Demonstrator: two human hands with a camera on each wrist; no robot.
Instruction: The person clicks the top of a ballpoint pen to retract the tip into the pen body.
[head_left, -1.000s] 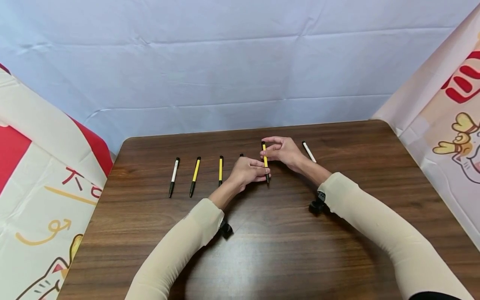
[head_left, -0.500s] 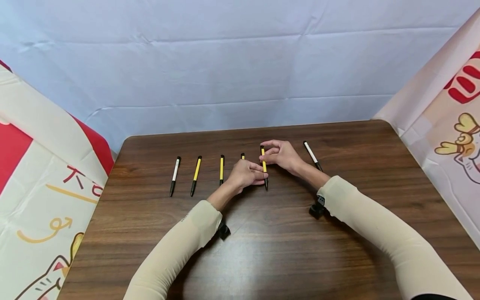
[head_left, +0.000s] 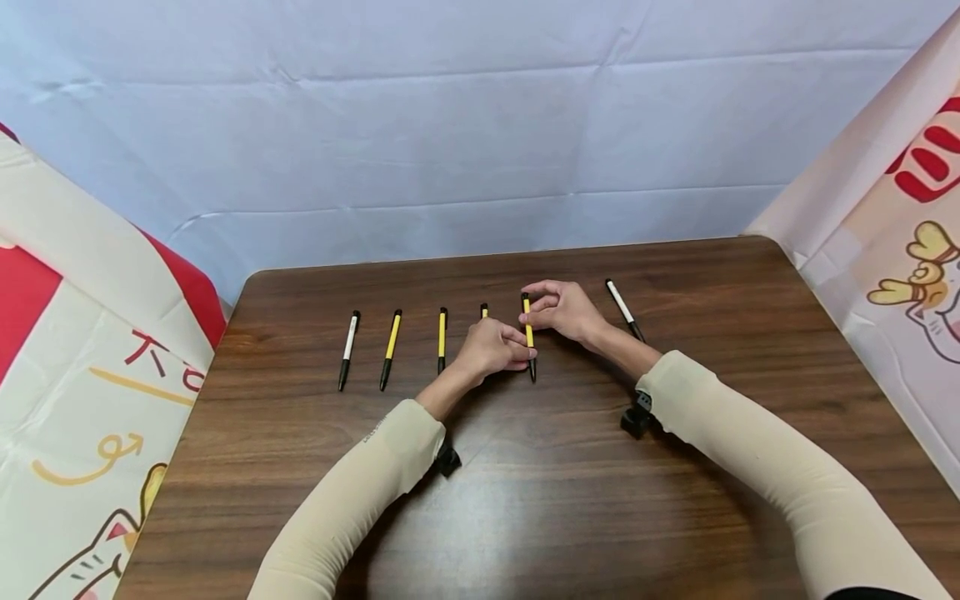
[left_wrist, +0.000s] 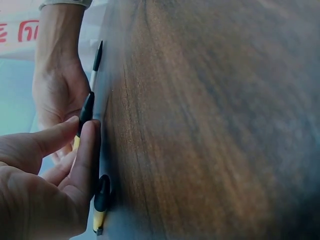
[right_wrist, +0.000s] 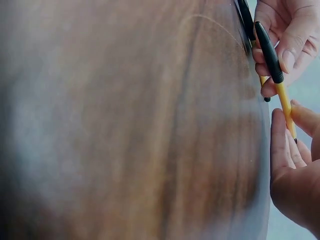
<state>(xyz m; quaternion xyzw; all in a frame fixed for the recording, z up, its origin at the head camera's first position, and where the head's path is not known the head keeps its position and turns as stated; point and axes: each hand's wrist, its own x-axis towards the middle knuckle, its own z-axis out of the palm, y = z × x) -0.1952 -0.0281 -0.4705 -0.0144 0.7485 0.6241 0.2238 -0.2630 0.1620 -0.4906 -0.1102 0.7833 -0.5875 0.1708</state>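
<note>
A yellow pen with black ends [head_left: 529, 335] is between both hands, its tip pointing toward the person. My left hand [head_left: 489, 346] pinches it near the black grip between thumb and fingers, as the left wrist view shows. My right hand [head_left: 566, 312] holds the yellow barrel [right_wrist: 283, 100] near its upper end with thumb and fingertips. Whether the pen touches the table cannot be made out. Partly hidden behind the left hand lies another yellow pen [head_left: 484, 311]. A white pen with black ends [head_left: 621, 302] lies tilted beyond the right hand, its lower end near the forearm.
Left of the hands, a white pen [head_left: 350, 340], a yellow pen [head_left: 393, 335] and a second yellow pen [head_left: 442, 335] lie spaced in a row on the brown wooden table [head_left: 525, 500]. A pale cloth [head_left: 450, 125] hangs behind the table's far edge. Printed cloths flank both sides.
Over the first half second the held yellow pen came slightly toward the person, and both hands shifted a little with it. Since then the hands and pen have hardly moved.
</note>
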